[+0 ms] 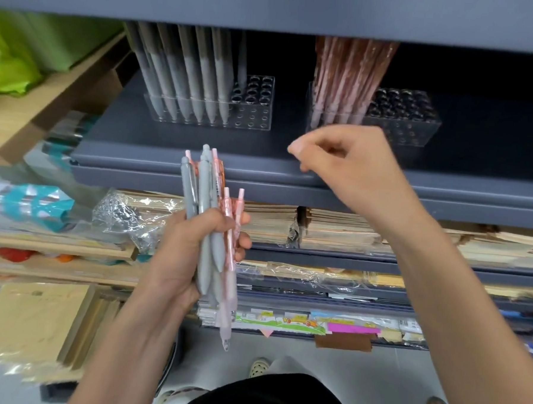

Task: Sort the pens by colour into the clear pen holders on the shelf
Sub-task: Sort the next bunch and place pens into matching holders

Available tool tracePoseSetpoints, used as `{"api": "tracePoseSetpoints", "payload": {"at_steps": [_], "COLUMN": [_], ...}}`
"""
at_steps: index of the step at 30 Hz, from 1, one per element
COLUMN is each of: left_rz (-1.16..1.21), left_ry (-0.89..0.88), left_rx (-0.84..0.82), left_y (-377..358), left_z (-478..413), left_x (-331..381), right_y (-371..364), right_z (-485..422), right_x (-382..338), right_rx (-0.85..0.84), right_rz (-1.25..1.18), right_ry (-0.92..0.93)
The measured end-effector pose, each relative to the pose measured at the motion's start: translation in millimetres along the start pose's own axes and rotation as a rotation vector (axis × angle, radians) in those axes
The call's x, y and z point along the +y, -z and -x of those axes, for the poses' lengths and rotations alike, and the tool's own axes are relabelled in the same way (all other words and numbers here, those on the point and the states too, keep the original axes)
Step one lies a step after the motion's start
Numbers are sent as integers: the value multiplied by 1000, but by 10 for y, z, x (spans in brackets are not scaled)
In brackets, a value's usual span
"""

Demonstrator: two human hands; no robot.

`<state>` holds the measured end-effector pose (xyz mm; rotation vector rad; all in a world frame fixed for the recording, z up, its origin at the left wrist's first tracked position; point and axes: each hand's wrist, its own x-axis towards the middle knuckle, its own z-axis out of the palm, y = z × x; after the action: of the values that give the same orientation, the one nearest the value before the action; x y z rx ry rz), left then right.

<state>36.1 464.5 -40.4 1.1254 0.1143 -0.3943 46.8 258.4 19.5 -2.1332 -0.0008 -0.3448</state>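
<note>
**Mixed pens in the left hand, right hand bare at the shelf**

At the far left, green bags [13, 62] lie on a pale wooden ledge, and a stack of tan sheets [30, 325] sits lower down. The left hand [179, 249] is closed round a bundle of pens [203, 192], grey and pink together. They stand nearly upright with their clicker ends at the top, in front of the shelf edge. The pink ones lie on the right side of the bundle and their tips hang below the palm.

Above and behind, on the grey shelf [144, 161], stands the left pen holder [254, 121]. It is clear, and grey pens [185, 74] fill its left rows, while the holes at its right end stay free.

To the right stands the right pen holder [417, 129], well apart from the first. Pink pens [349, 76] are packed into its left part, and its right holes are free.

The right hand [353, 172] hangs in the air just in front of this holder. Its fingers are curled in, with nothing between them.

Beneath the shelf lie stacks of brown paper goods [334, 230] in clear wrap, and lower still a row of coloured sticky notes [351, 328].
</note>
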Motion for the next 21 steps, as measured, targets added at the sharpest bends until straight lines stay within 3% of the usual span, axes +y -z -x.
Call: {"api": "tracePoseSetpoints", "payload": {"at_steps": [4,8,16,21], "left_rz": [-36,-50,26,-47], "left_ry": [0,-6,17,41], "left_rx": [-3,19,35,32], "left_y": [-46,-46,-61,-16], "left_z": [-16,-20,-15,2], "left_x": [12,22,77,99], "right_y": [-305,-410,-375,-171], "right_z": [30,-18,-46,-147], "right_x": [-78,-73,-56,-61], "right_rx": [-333,-428,-434,-232], "right_rz": [-40,-83,-211,-402], "right_ry": [12,12,-2,33]}}
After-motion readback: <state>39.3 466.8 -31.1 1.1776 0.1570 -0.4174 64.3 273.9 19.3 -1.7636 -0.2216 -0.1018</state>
